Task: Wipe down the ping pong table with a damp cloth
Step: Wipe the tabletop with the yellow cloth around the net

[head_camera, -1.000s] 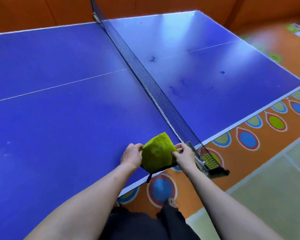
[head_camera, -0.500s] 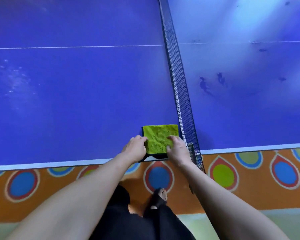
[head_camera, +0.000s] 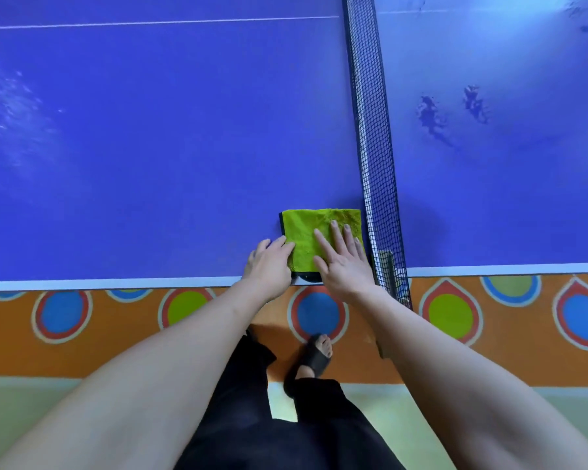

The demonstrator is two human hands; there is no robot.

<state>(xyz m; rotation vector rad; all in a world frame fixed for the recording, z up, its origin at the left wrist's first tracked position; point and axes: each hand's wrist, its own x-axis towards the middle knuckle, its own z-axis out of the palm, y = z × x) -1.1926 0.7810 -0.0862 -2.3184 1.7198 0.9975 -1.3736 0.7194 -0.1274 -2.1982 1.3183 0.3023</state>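
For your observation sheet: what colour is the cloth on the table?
Bright yellow-green cloth with a dark edge, seen in the head view.

From my remote feed, the right hand (head_camera: 343, 262) covers the near right part of the cloth (head_camera: 306, 232), and the left hand (head_camera: 269, 266) hides its near left edge. The worktop (head_camera: 150, 147) runs off the top, left and right edges. The net (head_camera: 370, 113) is cut off at the top. I see only one foot (head_camera: 314, 356); trousers (head_camera: 252, 418) hide the other.
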